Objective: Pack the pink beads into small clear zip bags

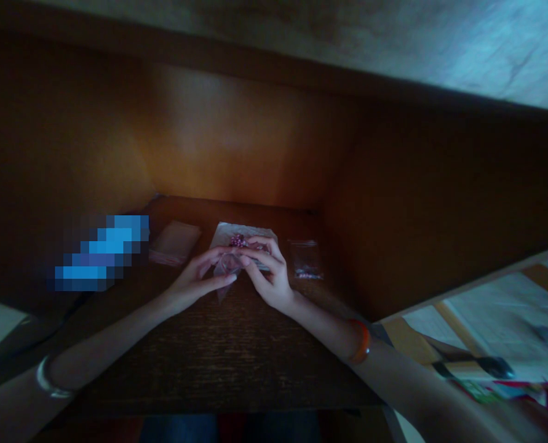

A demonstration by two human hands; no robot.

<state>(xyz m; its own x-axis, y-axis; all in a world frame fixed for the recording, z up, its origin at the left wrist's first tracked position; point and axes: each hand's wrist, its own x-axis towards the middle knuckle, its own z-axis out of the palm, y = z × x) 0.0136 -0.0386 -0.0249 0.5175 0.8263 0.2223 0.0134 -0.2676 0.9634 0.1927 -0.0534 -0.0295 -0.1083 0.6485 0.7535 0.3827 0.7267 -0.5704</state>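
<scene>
**Far L:** blurred blue object (101,253) lying on dark wooden shelf (227,351), can't ID.
**Next R:** pale packet (174,242) lying near back wall.
**L hand** (195,277): fingertips pinching clear plastic bag (225,269), not clenched.
**Centre:** pink beads (237,240) sitting on white paper sheet (222,234), just above bag.
**R hand** (271,274): fingers curling in, pinching same bag.
**Far R:** small zip bag (305,259) w/ beads inside, lying apart.
**Count:** 2 hands, 2 clear bags, 1 packet; beads too small to count.

A dark wooden desk (227,351) carries a stack of clear plastic bags (174,242) at left, a white paper sheet (243,232) at centre, and a small zip bag of beads (305,259) at right.
</scene>
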